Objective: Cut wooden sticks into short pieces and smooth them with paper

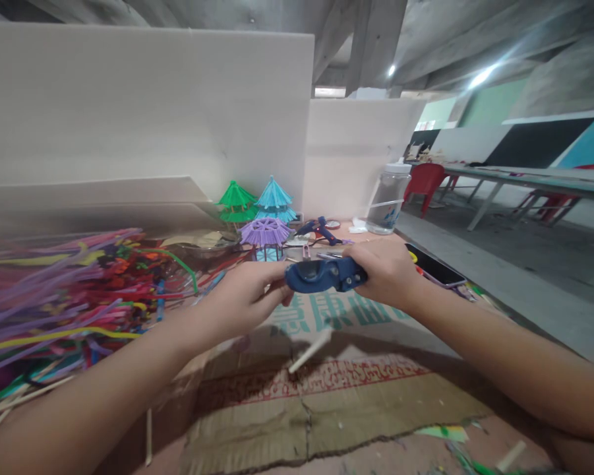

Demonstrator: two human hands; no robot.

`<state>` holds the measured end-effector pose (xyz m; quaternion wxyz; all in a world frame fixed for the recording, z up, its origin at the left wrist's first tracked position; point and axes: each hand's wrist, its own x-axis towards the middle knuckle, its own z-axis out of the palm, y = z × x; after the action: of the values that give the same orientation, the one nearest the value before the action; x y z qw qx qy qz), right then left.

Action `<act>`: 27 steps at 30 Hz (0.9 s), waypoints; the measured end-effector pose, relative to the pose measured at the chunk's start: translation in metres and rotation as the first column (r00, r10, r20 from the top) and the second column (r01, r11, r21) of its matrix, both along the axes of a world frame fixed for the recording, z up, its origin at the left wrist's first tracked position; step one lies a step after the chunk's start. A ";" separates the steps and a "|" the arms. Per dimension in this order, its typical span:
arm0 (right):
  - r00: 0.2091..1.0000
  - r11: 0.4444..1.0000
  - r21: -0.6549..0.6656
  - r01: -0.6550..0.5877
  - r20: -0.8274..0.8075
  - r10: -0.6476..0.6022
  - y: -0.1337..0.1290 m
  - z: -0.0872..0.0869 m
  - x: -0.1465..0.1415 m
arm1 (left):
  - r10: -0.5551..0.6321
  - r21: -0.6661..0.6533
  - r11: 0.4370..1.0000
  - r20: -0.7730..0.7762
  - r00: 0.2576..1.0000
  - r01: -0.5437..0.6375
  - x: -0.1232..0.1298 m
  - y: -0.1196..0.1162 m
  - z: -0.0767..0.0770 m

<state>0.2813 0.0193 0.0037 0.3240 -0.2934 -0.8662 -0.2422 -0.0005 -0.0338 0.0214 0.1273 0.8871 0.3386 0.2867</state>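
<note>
Blue hand tool, held up at mid-frame

Right hand (388,270): wrapped round one end of the blue hand tool (314,277), at centre, presumably for leverage.
Left hand (242,297): fingers curled by its other end; whether pinching anything, cannot tell.
Cardboard (366,412), lower centre: beneath, probably protecting the table.
Pale stick (309,353): above cardboard.
Purple-roofed model (266,232): behind, perhaps kept clear.
Fuzzy stems (86,284): left, likely for reach.

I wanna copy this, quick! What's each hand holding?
Left hand: fingers by the blue tool; can't tell if they grip.
Right hand: closed, holding the blue tool.
</note>
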 end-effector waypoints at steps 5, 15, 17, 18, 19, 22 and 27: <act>0.999 0.999 -0.012 0.052 -0.007 -0.052 0.024 -0.011 0.005 | 0.202 -0.020 0.978 -0.155 0.967 -0.207 -0.011 0.036 -0.018; 0.976 0.932 -0.292 0.216 0.093 -0.197 0.055 -0.060 0.012 | 0.403 0.090 0.914 -0.300 0.864 -0.395 -0.026 0.067 -0.056; 0.978 0.930 -0.312 0.195 0.135 -0.159 0.056 -0.060 0.009 | 0.406 0.112 0.913 -0.326 0.854 -0.391 -0.024 0.064 -0.054; 0.979 0.930 -0.322 0.176 0.155 -0.132 0.056 -0.059 0.008 | 0.402 0.119 0.915 -0.338 0.851 -0.385 -0.022 0.062 -0.052; 0.981 0.929 -0.337 0.151 0.168 -0.099 0.057 -0.058 0.008 | 0.396 0.125 0.918 -0.348 0.850 -0.376 -0.019 0.059 -0.049; 0.986 0.911 -0.406 0.073 0.166 -0.005 0.061 -0.056 0.010 | 0.374 0.139 0.927 -0.381 0.846 -0.347 -0.010 0.050 -0.042; 0.974 0.870 -0.476 0.129 0.225 -0.021 0.068 -0.059 0.014 | 0.338 0.096 0.938 -0.474 0.813 -0.334 -0.013 0.047 -0.023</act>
<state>0.2948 0.0878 -0.0549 0.1356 -0.3715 -0.9166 -0.0586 -0.0135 0.0130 -0.0014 -0.0173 0.8570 0.5095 0.0754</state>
